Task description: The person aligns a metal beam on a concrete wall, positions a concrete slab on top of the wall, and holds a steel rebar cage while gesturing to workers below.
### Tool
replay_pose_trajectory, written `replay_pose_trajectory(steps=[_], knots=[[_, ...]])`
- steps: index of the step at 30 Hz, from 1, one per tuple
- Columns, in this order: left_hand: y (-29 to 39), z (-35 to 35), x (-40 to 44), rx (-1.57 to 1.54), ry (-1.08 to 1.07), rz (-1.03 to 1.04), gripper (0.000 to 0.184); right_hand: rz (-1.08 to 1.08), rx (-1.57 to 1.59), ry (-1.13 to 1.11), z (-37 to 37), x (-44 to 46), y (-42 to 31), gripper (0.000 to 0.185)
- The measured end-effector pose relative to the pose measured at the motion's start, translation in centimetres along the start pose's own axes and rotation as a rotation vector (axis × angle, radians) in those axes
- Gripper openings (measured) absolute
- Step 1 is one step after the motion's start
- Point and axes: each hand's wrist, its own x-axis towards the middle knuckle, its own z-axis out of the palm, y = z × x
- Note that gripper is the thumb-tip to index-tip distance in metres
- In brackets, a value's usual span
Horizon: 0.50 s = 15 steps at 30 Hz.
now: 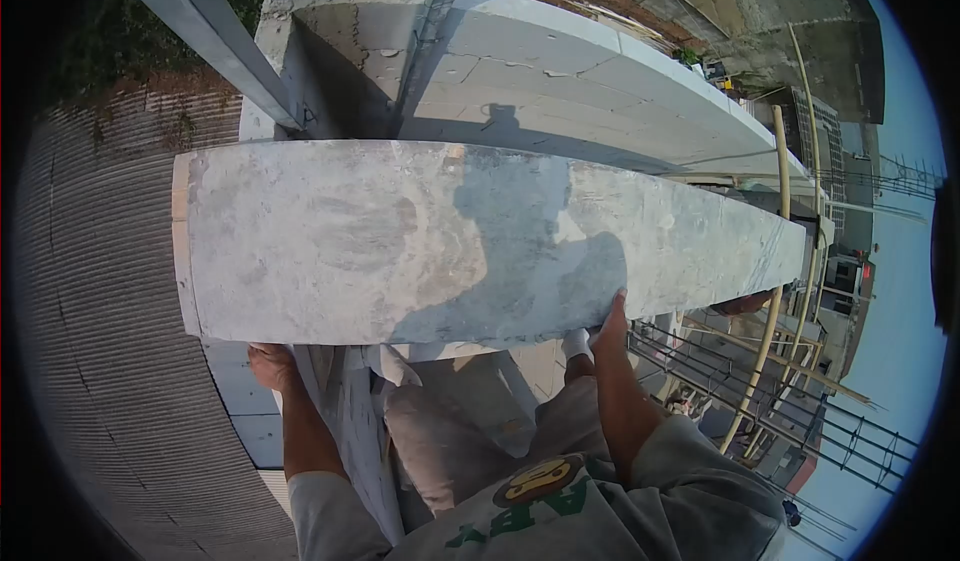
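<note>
A long, cement-stained formwork board [310, 246] with a pale wooden strip on its left end stretches across the view in front of my body. My left hand [270, 366] is closed on its near edge close to the left end, with the fingers partly hidden beneath. Farther right, my right hand [610, 326] grips the same edge, its thumb against the board's face and its other fingers out of sight. A head-and-shoulders shadow falls on the middle of the board. Near its right end, a brown shape [745, 303] under the edge looks like another person's hand.
Two metal posts [215, 36] rise beyond the board, beside a light block wall [560, 71]. A corrugated roof [100, 291] lies to the left. Bamboo poles [768, 346] and rebar cages [760, 391] stand on the right. Below me is a drop beside narrow wall tops.
</note>
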Motion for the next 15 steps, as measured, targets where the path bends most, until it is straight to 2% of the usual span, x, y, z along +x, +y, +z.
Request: replay_pose_trajectory(steps=[1,2,3,4,8,15], knots=[[-0.7,0.5,0.5,0.019,-0.043,-0.023,0.072,-0.001,0.060,-0.091,0.4,-0.8,-0.5,0.075],[-1.2,0.8,0.6,0.004,-0.015,0.035,0.068,0.008,0.069,-0.049,1.4,-2.5,-1.3,0.071],[-2.2,1.8,1.0,-0.010,0.004,0.055,0.066,0.013,0.134,-0.134,1.3,-2.2,-1.2,0.070],[-0.8,0.6,0.5,0.031,-0.020,-0.016,0.063,-0.002,0.110,-0.127,1.7,-3.1,-1.6,0.071],[-0.4,0.1,0.3,-0.004,-0.078,-0.020,0.061,-0.045,0.108,-0.213,0.4,-0.8,-0.8,0.067],[-1.2,0.8,0.4,0.011,-0.035,0.061,0.058,-0.092,0.089,-0.121,2.0,-3.4,-1.3,0.074]])
